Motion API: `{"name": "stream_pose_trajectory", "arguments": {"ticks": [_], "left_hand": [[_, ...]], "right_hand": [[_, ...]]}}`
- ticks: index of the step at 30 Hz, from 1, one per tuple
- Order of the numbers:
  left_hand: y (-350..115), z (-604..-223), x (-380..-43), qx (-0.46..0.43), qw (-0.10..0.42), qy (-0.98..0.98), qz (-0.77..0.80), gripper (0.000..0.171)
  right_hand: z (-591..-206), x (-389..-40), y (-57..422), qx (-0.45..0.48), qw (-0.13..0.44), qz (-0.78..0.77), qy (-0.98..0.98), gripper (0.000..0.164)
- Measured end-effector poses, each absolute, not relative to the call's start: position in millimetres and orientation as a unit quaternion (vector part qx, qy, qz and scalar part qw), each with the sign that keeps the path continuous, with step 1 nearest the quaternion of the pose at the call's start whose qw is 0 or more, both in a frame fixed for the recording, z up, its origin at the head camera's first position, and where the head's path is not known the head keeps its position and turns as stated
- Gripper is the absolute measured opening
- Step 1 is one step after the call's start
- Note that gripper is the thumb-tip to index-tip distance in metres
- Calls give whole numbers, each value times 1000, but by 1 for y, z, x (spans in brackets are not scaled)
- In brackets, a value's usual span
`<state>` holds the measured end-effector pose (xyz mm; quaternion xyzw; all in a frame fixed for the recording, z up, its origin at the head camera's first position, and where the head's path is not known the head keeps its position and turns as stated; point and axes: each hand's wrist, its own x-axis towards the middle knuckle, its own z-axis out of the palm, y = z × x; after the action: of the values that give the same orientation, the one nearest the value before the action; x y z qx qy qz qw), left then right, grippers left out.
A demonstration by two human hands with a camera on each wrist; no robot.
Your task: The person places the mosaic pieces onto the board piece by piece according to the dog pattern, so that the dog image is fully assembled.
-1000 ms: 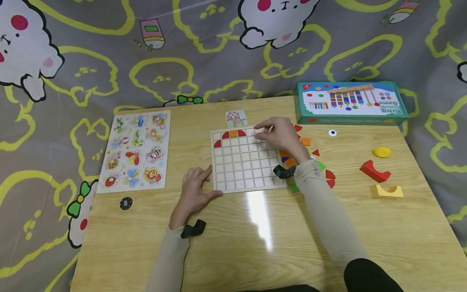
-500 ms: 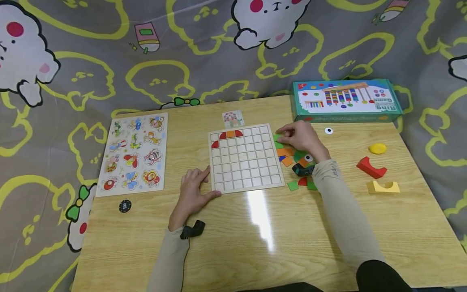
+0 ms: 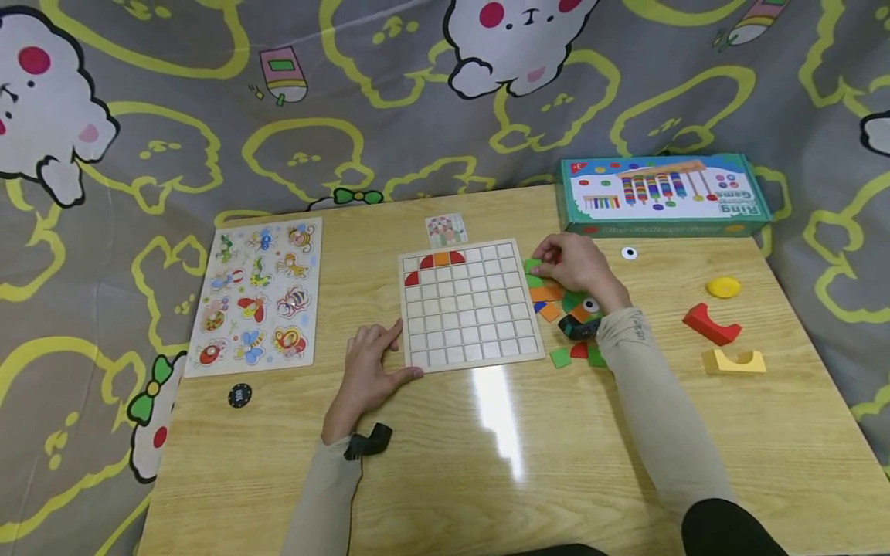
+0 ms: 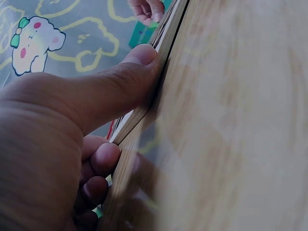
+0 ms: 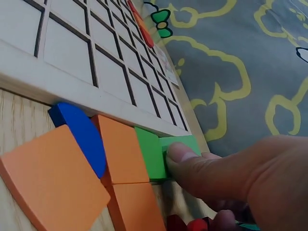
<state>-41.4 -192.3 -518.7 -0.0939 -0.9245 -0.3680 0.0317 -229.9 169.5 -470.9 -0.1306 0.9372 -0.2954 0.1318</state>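
A wooden grid board (image 3: pixel 473 305) holds red quarter-round tiles (image 3: pixel 412 279) and an orange square tile (image 3: pixel 441 259) in its upper-left cells. My left hand (image 3: pixel 368 367) grips the board's near-left corner, thumb along the front edge and fingers at the left side, as the left wrist view confirms. Beyond the board's right edge, my right hand (image 3: pixel 575 266) pinches a green block (image 5: pixel 187 141), its thumb on the face. Another green block (image 5: pixel 151 153) stands beside it. Orange blocks (image 5: pixel 124 149) and a blue curved block (image 5: pixel 79 130) lie alongside the board.
Behind the board lies a picture card (image 3: pixel 446 230). An insect puzzle board (image 3: pixel 257 297) is on the left, near a black chip (image 3: pixel 239 395). Right are a boxed ring game (image 3: pixel 664 197), a yellow disc (image 3: pixel 724 287), a red block (image 3: pixel 712 324) and a yellow arch block (image 3: pixel 735 362).
My right hand has moved right, from over the board's upper-right corner to the green blocks beside it. My left hand stays at the board's corner.
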Motion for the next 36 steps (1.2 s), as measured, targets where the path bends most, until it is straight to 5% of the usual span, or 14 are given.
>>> {"name": "stream_pose_trajectory", "arguments": {"ticks": [8, 20, 36], "left_hand": [[-193, -520, -41, -96, 32, -925, -366, 93], [-194, -520, -42, -96, 33, -926, -364, 93], [-196, -521, -44, -96, 25, -929, -355, 91]], "right_hand": [[-464, -227, 166, -131, 145, -316, 928, 21], [-466, -219, 134, -147, 59, -450, 879, 28], [-478, -199, 50, -205, 63, -506, 835, 28]]}}
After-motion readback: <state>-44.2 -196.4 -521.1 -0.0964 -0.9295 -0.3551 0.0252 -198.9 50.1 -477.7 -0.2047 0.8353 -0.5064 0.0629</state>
